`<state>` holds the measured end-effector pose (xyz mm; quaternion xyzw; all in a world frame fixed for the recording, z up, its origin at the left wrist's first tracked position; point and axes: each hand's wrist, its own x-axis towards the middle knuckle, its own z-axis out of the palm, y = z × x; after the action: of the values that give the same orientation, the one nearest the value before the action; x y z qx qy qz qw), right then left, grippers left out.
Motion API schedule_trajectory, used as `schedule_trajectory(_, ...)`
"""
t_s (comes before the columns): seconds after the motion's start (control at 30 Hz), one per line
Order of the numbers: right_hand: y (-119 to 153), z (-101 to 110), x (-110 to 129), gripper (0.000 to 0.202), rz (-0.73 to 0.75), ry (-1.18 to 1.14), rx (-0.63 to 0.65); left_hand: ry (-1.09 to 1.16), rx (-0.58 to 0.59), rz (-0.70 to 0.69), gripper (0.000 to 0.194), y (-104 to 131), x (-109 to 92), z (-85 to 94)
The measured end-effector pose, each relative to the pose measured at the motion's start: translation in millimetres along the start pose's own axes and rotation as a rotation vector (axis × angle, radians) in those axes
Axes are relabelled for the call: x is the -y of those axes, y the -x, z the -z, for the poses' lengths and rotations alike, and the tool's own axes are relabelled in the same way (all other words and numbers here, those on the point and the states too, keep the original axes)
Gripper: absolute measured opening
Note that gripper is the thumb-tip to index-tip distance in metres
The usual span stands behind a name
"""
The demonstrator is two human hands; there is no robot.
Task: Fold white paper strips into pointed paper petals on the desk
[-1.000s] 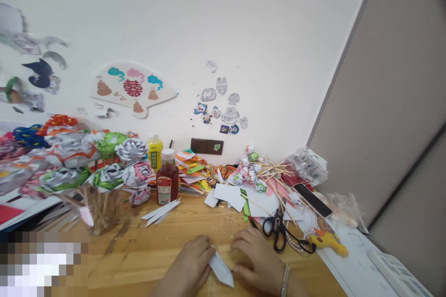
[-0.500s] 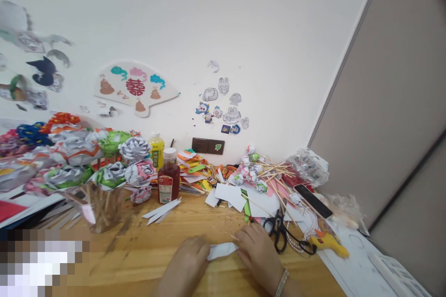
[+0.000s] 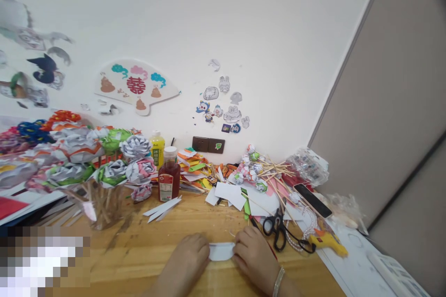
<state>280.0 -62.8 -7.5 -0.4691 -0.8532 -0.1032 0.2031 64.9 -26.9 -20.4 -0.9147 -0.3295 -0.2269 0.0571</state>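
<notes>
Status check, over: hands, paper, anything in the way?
Left hand holding left end of white paper; right hand holding right end. Paper spans the gap between them. Nothing between the hands; black scissors near right hand.

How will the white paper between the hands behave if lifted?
The white paper looks thin and small, so it's probably very light. With the left hand and right hand at opposite ends, pushing inward would likely bow or crease it.
</notes>
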Motion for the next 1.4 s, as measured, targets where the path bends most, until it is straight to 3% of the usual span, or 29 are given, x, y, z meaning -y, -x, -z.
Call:
schedule_trajectory(0.33, 3, -8, 6, 0.009, -0.180, -0.178, 0.031, -0.009, 0.104, 0.062, 0.012, -6, -5, 4.2)
schedule_trajectory(0.6, -7, -11, 12, 0.015, -0.379, -0.235, -0.014, 0.141, 0.063, 0.257, 0.015, -9, -11, 5.7)
schedule_trajectory(0.73, -7, -16, 12, 0.013, -0.393, -0.212, -0.026, 0.111, 0.050, 0.324, 0.016, -13, -13, 3.6)
schedule_trajectory(0.93, -7, -20, 11, 0.012, -0.406, -0.135, -0.008, 0.009, 0.134, 0.374, 0.015, -17, -16, 4.4)
schedule_trajectory(1.17, -7, -19, 13, 0.011, -0.102, -0.096, -0.011, 0.013, 0.137, 0.374, 0.014, -14, -17, 3.0)
schedule_trajectory(1.4, -2, -12, -2, 0.014, -0.308, -0.358, -0.037, 0.111, 0.104, 0.368, 0.014, -11, -14, 3.3)
